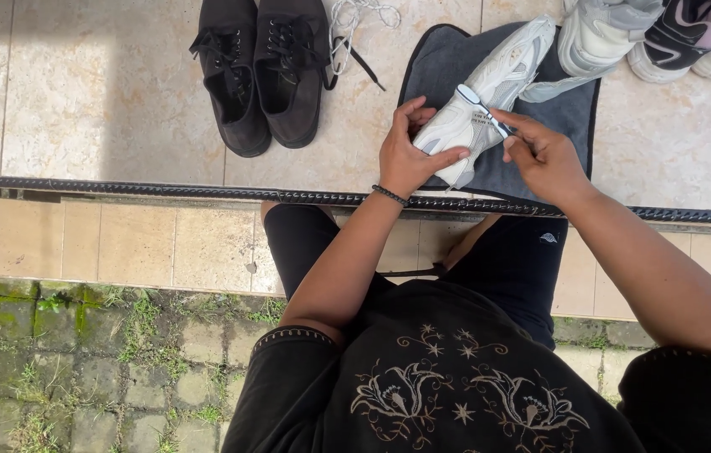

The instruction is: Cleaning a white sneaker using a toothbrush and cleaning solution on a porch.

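One white sneaker [490, 92] lies on one grey cloth [557, 117] on the tiled floor [104, 92]. The left hand [410, 155] grips its heel end; the right hand [544, 155] pinches a small brush [483, 107] against its side. Two black shoes [263, 71] stand left; three more sneakers [658, 33] crowd the upper right.

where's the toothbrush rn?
Head view, upper centre-right: the white toothbrush is pinched in the right hand, its head against the white sneaker steadied by the left hand over the grey cloth.
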